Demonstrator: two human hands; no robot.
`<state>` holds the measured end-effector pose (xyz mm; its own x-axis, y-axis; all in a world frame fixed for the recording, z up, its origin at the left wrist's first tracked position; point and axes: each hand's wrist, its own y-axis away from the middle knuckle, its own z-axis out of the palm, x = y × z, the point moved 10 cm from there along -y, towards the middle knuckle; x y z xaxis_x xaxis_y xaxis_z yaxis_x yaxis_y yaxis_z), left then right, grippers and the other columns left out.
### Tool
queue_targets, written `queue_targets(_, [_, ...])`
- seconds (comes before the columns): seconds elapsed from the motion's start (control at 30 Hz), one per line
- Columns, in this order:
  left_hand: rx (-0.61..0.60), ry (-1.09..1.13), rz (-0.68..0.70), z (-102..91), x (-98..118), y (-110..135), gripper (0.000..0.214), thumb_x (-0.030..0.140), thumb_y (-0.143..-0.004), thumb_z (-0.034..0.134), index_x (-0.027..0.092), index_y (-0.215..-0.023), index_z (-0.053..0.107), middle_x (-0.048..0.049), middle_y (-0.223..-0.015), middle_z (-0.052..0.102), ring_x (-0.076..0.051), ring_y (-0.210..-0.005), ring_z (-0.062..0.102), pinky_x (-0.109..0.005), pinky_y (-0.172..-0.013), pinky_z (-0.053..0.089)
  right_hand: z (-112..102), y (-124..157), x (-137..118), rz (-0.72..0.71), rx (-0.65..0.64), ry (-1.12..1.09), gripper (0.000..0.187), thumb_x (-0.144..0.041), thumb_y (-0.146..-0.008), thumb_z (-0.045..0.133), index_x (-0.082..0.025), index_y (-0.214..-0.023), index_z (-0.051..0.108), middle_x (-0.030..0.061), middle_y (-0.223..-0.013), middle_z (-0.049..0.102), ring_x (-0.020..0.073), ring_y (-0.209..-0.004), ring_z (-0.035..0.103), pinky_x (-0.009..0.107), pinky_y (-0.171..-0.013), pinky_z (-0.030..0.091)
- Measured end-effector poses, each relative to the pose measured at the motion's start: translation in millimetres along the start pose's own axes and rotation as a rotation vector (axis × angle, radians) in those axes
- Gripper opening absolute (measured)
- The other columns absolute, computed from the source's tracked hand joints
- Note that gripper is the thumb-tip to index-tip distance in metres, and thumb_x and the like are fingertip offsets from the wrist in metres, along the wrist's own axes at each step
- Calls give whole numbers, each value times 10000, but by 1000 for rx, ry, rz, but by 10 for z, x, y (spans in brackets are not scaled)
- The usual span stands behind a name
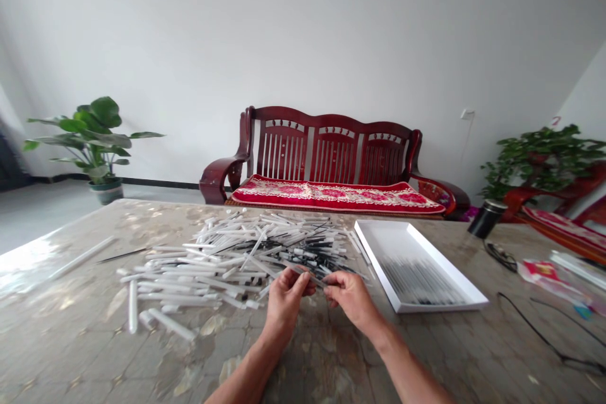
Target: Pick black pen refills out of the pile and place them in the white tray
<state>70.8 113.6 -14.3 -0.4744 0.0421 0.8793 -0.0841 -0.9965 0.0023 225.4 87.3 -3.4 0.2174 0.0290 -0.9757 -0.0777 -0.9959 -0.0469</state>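
Observation:
Both hands meet over the table in front of a heaped pile of pen parts. My left hand (288, 297) pinches a slim, greyish pen (318, 281) between thumb and fingers. From the other side, my right hand (349, 297) closes its fingertips on the pen's right end; the detail there is too small to make out. White pen barrels (189, 293) make up the left and front of the pile. Dark pen parts (319, 255) lie among the white ones just beyond my hands. To the right, a shallow white box (438, 252) holds a row of thin pens (416, 281) laid side by side.
A marbled table (85, 341) spans the foreground. On its right lie a black cylinder (487, 219), a plastic packet (544, 271) and eyeglasses (563, 353). A thin dark rod (123, 255) rests at the left. A wooden bench (331, 151) stands behind, with potted plants (97, 132) at either side.

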Motion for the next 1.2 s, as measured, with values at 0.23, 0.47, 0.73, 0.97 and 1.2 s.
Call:
queue_targets(0.23, [139,331,-217,-49,-188,45,263,233,-648,865,154,-783,653,-16,-736,721,-123,-637,703,-168,-530,531,179,89,-358,-106,-46,-474,458,-362,-594,885,-212,-982,693,17,-909,730,169,-791,650,256,-669,513])
queue_targets(0.47, [24,221,-338,171,-319,200,270,171,-680,841,164,-907,695,-44,-870,758,-123,-678,715,-166,-535,537,-85,61,-313,-159,211,-470,370,-485,-701,795,-187,-892,689,-43,-608,613,106,-526,530,207,-492,423])
queue_targets(0.73, [-44,57,-364,183,-466,221,370,266,-542,911,163,-842,720,-48,-863,756,-142,-668,692,-218,-596,550,-1390,-38,-373,-141,545,-374,559,-652,-594,777,-185,-855,611,39,-806,704,150,-651,661,213,-479,489])
queue_targets(0.97, [-22,115,-404,175,-486,221,253,154,-587,873,149,-779,708,-36,-760,734,-126,-632,672,-213,-606,560,-2667,86,-532,-5,751,269,420,-613,-804,568,-195,-802,539,44,-776,672,178,-686,682,258,-558,528])
queue_targets(1.2, [-30,122,-434,153,-534,190,227,135,-621,854,153,-802,719,-44,-776,741,-137,-652,691,-216,-630,573,-3426,31,-675,231,683,942,147,-285,-900,581,-176,-852,666,140,-970,731,273,-1033,669,316,-799,463])
